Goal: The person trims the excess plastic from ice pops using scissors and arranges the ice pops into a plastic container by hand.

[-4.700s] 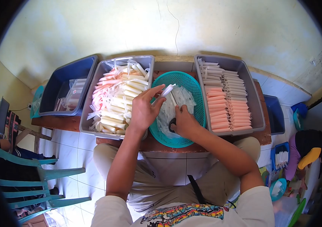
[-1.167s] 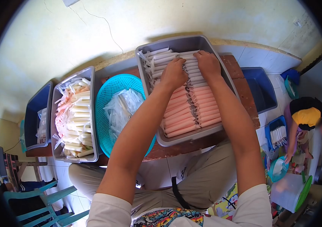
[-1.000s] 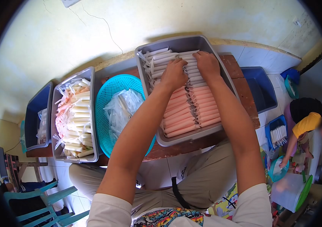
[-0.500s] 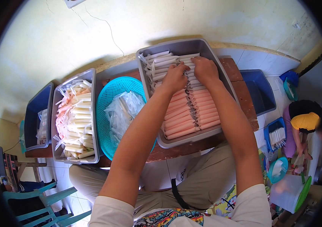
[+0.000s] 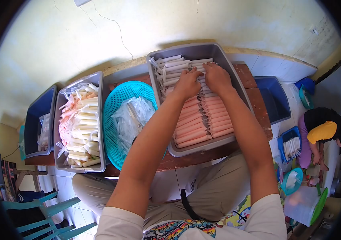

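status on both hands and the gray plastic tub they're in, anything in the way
Left hand and right hand at pale plastic-wrapped tubes, grip unclear. Gray plastic tub holds these, plus pink plastic-wrapped tubes at the near end. No obstruction visible.

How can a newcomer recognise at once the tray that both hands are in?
Start at the brown table before the pale wall. Just right of its turquoise basket stands the grey tray. Unlike the other tray, left of the basket, it holds neat rows: pale tubes at the far end, pink tubes nearer.
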`<control>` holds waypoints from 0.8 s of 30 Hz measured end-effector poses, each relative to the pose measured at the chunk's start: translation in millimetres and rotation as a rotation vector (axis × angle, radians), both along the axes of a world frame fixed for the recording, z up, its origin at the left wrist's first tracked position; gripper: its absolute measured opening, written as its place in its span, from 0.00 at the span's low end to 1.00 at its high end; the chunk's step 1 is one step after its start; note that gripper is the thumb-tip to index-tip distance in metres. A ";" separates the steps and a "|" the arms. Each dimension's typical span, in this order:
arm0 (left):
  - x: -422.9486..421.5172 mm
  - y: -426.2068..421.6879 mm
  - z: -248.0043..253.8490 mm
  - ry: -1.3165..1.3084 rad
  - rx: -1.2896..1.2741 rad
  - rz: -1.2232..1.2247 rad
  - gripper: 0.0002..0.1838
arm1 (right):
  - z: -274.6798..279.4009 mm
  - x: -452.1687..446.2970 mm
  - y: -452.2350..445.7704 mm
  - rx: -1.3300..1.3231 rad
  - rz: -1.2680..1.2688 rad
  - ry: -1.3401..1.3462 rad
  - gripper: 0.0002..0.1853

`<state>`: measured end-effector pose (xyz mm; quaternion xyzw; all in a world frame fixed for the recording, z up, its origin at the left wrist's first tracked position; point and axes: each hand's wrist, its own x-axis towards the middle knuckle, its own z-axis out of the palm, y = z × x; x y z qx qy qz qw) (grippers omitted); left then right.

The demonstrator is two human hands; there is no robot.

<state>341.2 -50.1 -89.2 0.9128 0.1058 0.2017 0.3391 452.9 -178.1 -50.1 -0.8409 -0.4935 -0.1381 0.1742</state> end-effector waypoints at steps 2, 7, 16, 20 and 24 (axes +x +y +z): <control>-0.9 0.8 1.9 0.022 -0.011 -0.004 0.28 | 0.0 0.2 0.4 -0.013 -0.006 0.022 0.17; 1.0 4.7 -0.3 -0.042 0.101 -0.035 0.32 | -0.2 1.7 -1.8 0.002 0.004 0.040 0.20; -13.4 -4.1 16.2 -0.169 0.035 0.044 0.30 | 25.0 -17.6 -18.9 0.042 -0.032 0.209 0.20; -23.0 -8.7 26.7 -0.233 0.073 0.080 0.27 | 25.4 -17.1 -26.1 0.151 -0.007 0.198 0.20; -31.5 -10.7 34.3 -0.299 0.094 0.195 0.23 | 30.8 -37.1 -35.3 0.203 0.055 0.217 0.22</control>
